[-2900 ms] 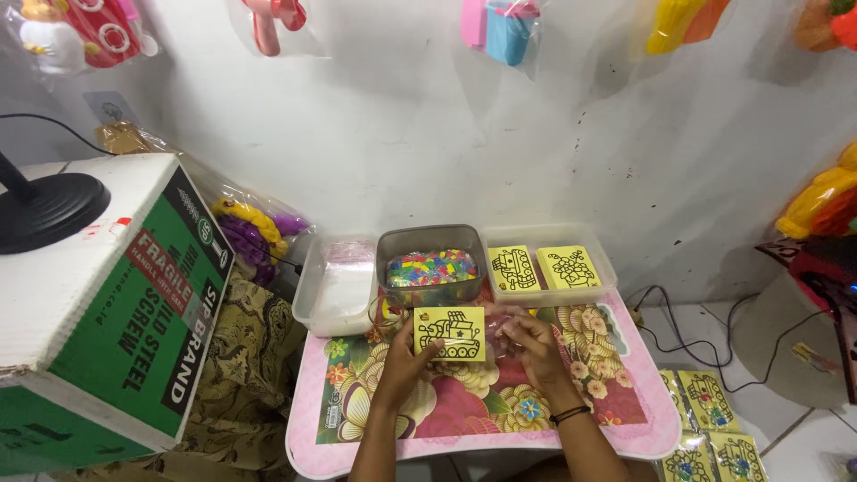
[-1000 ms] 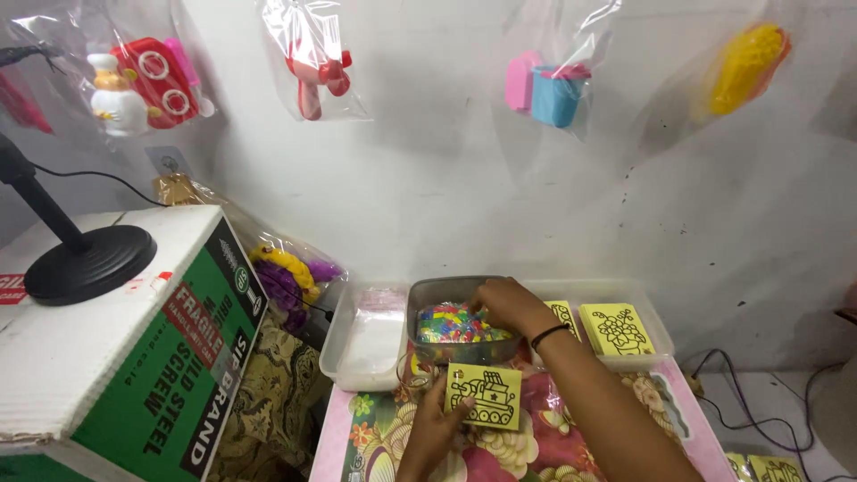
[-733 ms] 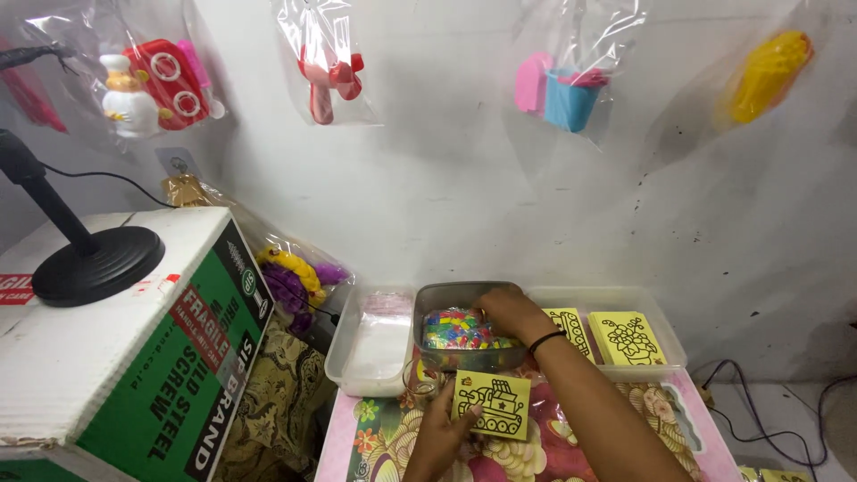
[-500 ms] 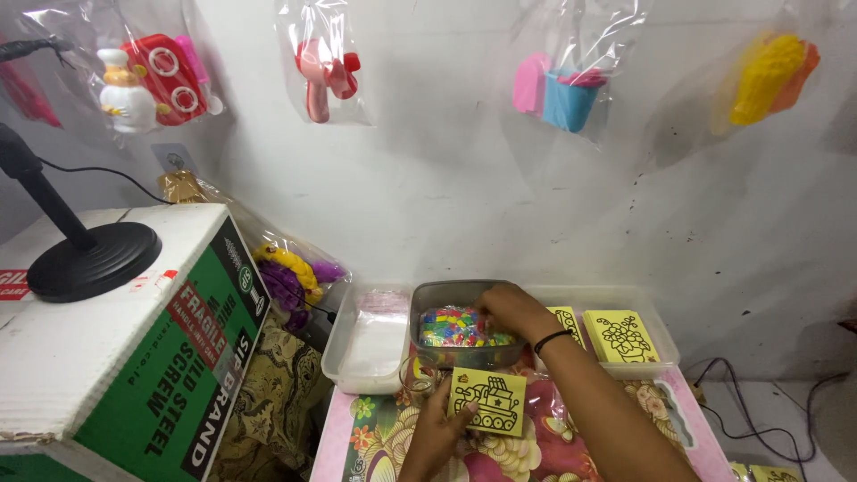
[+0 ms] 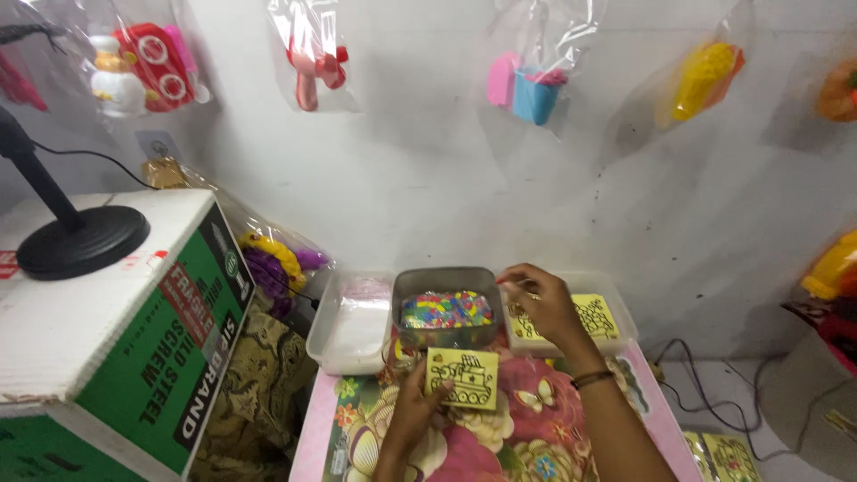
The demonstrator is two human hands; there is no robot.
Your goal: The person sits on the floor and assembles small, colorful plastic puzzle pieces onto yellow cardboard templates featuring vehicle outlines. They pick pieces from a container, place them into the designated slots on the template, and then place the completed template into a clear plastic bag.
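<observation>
Your left hand (image 5: pixel 412 412) pinches one yellow card (image 5: pixel 461 378) with a black line drawing, holding it by its left edge above the flowered tabletop (image 5: pixel 527 437), just in front of the tin. Your right hand (image 5: pixel 540 299) hovers over the gap between the tin and the tray at the tabletop's far edge, its grip nearly closed with fingertips together; whether anything sits between them you cannot tell. One grey tin (image 5: pixel 446 312) holds many small coloured beads. Two clear trays flank it: the left tray (image 5: pixel 350 326) is pale inside, the right tray (image 5: pixel 616 326) carries two more yellow cards (image 5: pixel 596 315).
</observation>
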